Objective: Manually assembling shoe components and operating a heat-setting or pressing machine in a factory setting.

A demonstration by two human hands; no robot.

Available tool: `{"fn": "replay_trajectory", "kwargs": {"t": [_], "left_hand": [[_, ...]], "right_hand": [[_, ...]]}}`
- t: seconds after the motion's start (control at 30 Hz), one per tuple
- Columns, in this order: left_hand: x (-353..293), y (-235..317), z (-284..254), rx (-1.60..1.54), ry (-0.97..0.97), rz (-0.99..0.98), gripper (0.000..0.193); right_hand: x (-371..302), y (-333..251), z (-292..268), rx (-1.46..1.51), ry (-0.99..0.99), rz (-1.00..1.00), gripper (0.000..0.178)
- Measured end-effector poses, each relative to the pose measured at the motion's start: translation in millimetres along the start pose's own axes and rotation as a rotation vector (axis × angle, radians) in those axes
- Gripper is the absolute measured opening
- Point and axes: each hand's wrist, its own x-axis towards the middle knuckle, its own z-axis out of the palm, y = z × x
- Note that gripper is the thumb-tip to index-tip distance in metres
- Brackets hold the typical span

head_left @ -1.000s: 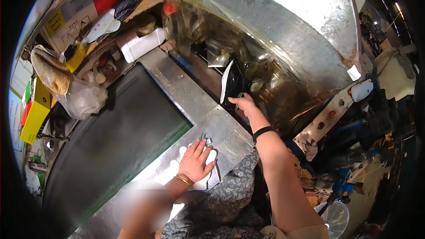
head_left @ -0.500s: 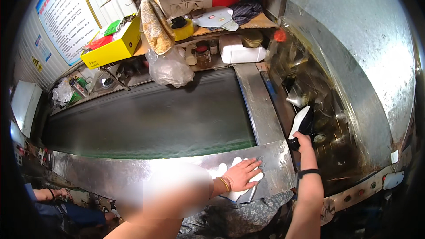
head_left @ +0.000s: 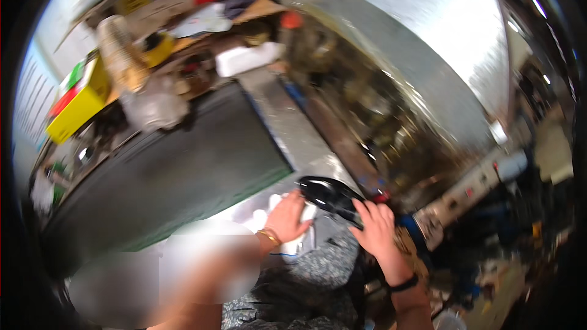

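A glossy black shoe [head_left: 330, 194] lies tilted over the metal ledge in front of me. My right hand [head_left: 376, 231] is closed on its right end, with fingers over the upper side. My left hand [head_left: 286, 217] is at the shoe's other end, fingertips close to it or touching it; blur hides which. Its thumb is spread away from the fingers. Beneath and beside that hand is a white glove [head_left: 309, 212], partly covered, on the metal ledge [head_left: 312, 162].
A dark conveyor belt [head_left: 202, 153] runs to the left. Behind it, a shelf carries a yellow box [head_left: 79, 107], a hanging cloth [head_left: 122, 55], a plastic bag [head_left: 153, 104] and a white container [head_left: 247, 58]. Clear plastic sheeting [head_left: 367, 79] and a metal hood [head_left: 440, 30] are on the right.
My right hand has brought the shoe from the plastic-draped opening on the right to the ledge beside my left hand. The shoe has turned, showing black. My view has swung right.
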Motion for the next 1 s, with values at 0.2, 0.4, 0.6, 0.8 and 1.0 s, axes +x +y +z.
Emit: {"fn": "replay_trajectory", "kwargs": {"t": [0.2,0.4,0.6,0.8,1.0], "left_hand": [[13,13,-9,0.135,-0.007,0.084,0.059],[14,16,-10,0.121,-0.052,0.062,0.059],[12,9,-19,0.141,-0.086,0.043,0.058],[25,13,-10,0.079,-0.151,0.053,0.059],[21,6,-17,0.126,-0.179,0.013,0.06]], "right_hand": [[10,34,11,0.17,-0.063,0.14,0.087],[27,91,-3,1.682,-0.209,0.787,0.04],[102,171,-6,1.647,0.291,0.835,0.043],[162,344,15,0.712,0.477,0.778,0.088],[238,387,38,0.389,0.393,0.874,0.078]]}}
